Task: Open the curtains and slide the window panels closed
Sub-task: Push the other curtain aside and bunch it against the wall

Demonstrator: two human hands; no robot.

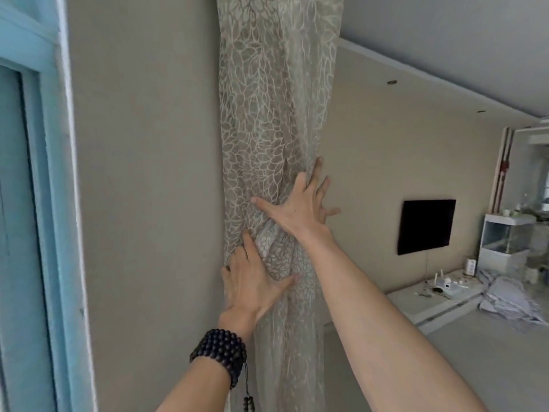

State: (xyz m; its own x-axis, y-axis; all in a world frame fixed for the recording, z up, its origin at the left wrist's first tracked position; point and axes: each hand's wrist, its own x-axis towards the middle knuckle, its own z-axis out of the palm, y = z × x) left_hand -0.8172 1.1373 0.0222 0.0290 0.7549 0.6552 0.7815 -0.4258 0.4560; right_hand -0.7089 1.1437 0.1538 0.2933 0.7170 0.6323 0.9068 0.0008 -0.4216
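Beige wall [142, 173], hands [279, 242] flat on curtain [267, 129]

Beige walls [142, 173], black panel [426, 226], white cabinet [502, 242].

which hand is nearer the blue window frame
Left. The left hand presses the curtain on its near edge, closer to the blue window frame. The right hand lies higher, on the curtain's far side.

Soft even daylight, slight blur, wide-angle edge distortion.
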